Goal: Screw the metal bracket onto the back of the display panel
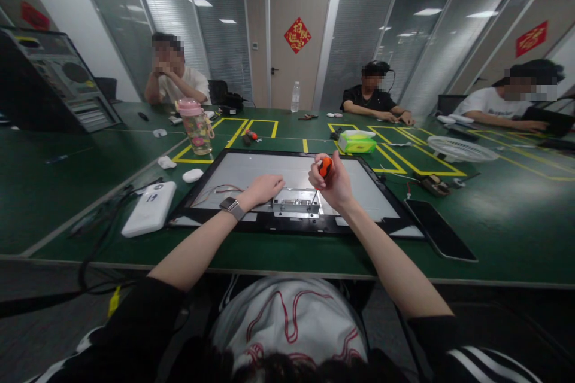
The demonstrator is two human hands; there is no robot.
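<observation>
My right hand is closed around the orange and black handle of a screwdriver. Its thin shaft slants down to the right part of a metal bracket. The bracket sits at the near side of a large flat display panel with a black frame and a pale grey back. On the panel, beside the bracket's upper left, lies my left hand, its fingers loosely extended and the fingertips partly hidden. Thin wires run across the panel left of the bracket.
Left of the panel are a white power bank, a white oval case and a pink-lidded bottle. A phone lies to the right. Beyond stand a green tissue pack and a water bottle. Several people sit across the table.
</observation>
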